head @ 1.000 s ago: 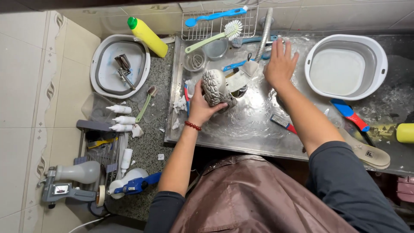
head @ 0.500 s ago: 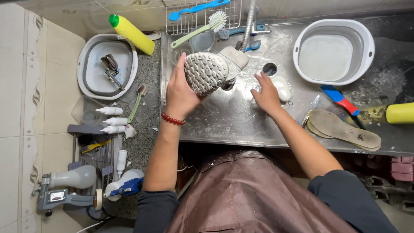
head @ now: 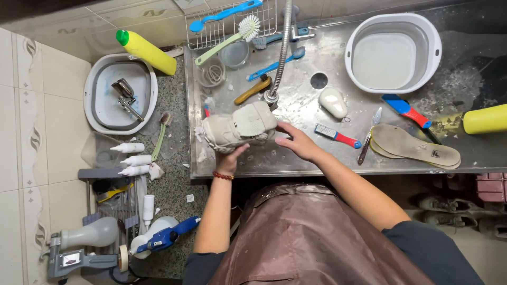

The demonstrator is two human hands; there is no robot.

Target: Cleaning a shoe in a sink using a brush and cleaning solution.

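The yellow plastic bottle (head: 485,119) is cut by the right edge; the left hand's (head: 231,157) fingers hide beneath the grey sneaker (head: 238,126).

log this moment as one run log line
left hand: grips grey shoe from below | right hand: on shoe's side | shoe: over steel sink, under hose nozzle | insoles: right

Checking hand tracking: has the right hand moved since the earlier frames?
Yes. The right hand came back from near the drain hole toward the sink's front edge, onto the shoe.
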